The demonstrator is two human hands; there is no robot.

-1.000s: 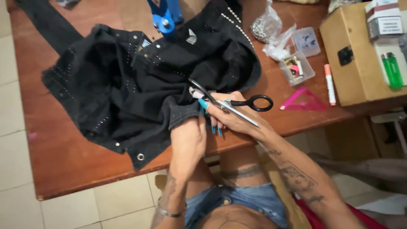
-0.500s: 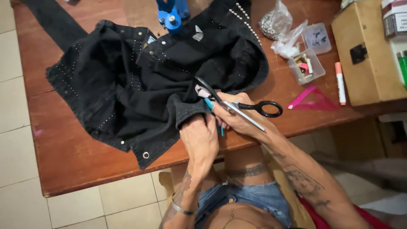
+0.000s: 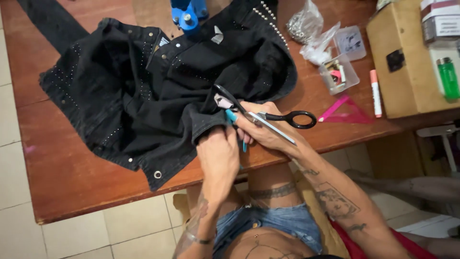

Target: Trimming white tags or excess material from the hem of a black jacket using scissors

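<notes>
Black studded jacket (image 3: 158, 91) spread across the middle of the wooden table (image 3: 62, 168), one cuff end pulled toward the near edge, an eyelet at the lower hem corner close to that edge. Left hand (image 3: 218, 156) closed around the cuff, fingers curled over the dark cloth at the table's edge. Right hand (image 3: 263, 127) just beside it, touching the same cuff, fingers wrapped shut on a pair of scissors (image 3: 261, 115) and on a slim turquoise tool (image 3: 232, 117) pinched against the cloth. Scissor blades nearly together, tips pointing up-left over the fabric, black loop handle sticking out to the right past the knuckles. Small pale scrap (image 3: 221, 101) lying on the jacket right by the blade tips.

Blue press tool (image 3: 188, 14) at the far edge, partly overlapped by the jacket collar. Clear bag of metal studs (image 3: 304, 24) behind the jacket's right shoulder, small clear plastic boxes (image 3: 340, 67) next to it. Pink triangle ruler (image 3: 346, 111) flat on the table, right of the scissor handle and apart from it. White marker with orange cap (image 3: 375, 93) beside the ruler, leaning against a cardboard box (image 3: 407, 72). Green lighter (image 3: 448, 77) on top of that box.
</notes>
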